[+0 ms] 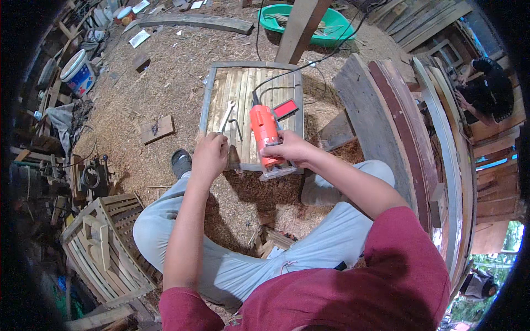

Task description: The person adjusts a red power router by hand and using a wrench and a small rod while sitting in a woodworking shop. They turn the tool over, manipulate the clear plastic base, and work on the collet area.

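An orange trim router [264,126] with a clear base lies on a slatted wooden table [251,74], its base end toward me and overhanging the near edge. My right hand [288,148] is closed round its lower body. At the table's near left corner, my left hand [211,154] has its fingers curled together; whatever they may hold is hidden. Just beyond those fingertips lies a silver spanner [227,115]. Between it and the router rests a dark L-shaped hex key [238,129]. A flat red rectangle with a black border [285,109] lies right of the router.
The router's black cord [309,63] runs past a wooden post [301,33]. Long boards [381,121] lean along the right. A green basin [337,27] is at the back, a wooden block [157,129] on the left, slatted woodwork [107,248] at lower left. Another person [488,91] sits far right.
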Demonstrator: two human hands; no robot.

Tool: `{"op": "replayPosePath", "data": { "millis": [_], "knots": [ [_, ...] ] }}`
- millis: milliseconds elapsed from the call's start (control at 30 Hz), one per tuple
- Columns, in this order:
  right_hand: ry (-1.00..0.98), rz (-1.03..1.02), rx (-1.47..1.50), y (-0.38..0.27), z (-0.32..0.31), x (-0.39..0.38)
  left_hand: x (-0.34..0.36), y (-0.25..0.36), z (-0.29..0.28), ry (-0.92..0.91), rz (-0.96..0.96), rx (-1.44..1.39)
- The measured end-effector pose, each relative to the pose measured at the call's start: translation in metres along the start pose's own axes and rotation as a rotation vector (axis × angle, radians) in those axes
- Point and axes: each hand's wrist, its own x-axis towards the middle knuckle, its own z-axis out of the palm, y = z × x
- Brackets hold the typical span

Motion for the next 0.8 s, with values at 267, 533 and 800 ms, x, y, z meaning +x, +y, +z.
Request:
{"op": "replayPosePath", "data": {
  "millis": [267,533,800],
  "knots": [
    [0.039,-0.06,-0.205,0.002,0.006,0.009,0.007,0.009,0.027,-0.009,0.049,0.166],
    [0.063,-0.085,-0.335,0.015,0.001,0.021,0.02,0.018,0.04,0.062,0.005,0.286],
    [0.197,-0.183,-0.681,-0.007,0.0,-0.006,0.038,0.004,0.041,0.13,-0.053,0.268]
  ]
}}
